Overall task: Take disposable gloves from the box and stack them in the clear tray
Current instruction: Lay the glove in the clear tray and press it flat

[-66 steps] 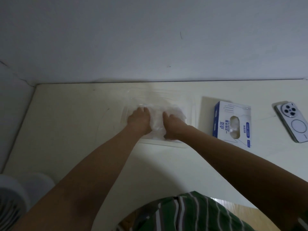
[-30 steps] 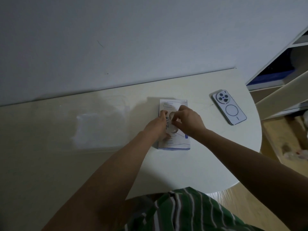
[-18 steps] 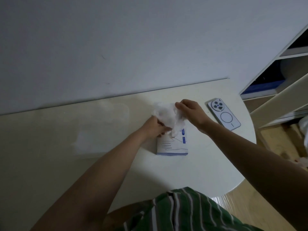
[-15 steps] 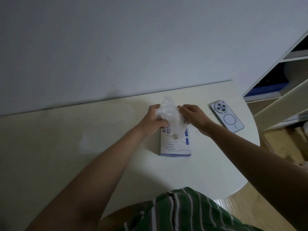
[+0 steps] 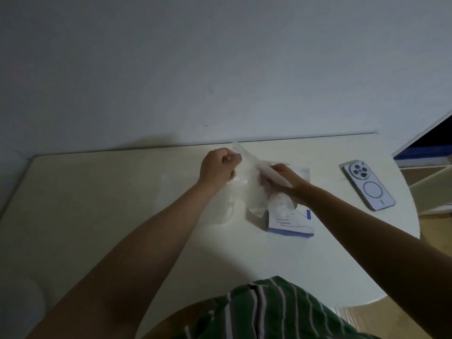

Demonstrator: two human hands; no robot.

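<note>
1. A pale table stands against a plain grey wall. Think of the table as a clock, with 6 nearest the person.
2. The left hand is up near 12. It is curled into a fist and pinches one edge of a thin see-through glove.
3. The right hand, a bit toward 1, holds the glove's other side. Its fingers look closed on it, but the plastic hides some of them.
4. The glove hangs between both hands, above the table. I think two hands are used because the plastic is floppy and crumpled, so pulling both sides spreads it flat.
5. The blue and white box lies flat just under the right hand, close by so gloves are easy to grab.
6. The clear tray is very faint, just left of the box, toward 11. I cannot tell what is in it.
7. A phone lies at 2, well apart from the work.
8. Next, I guess, the glove goes left into the tray. It could fold up if let go too soon.
</note>
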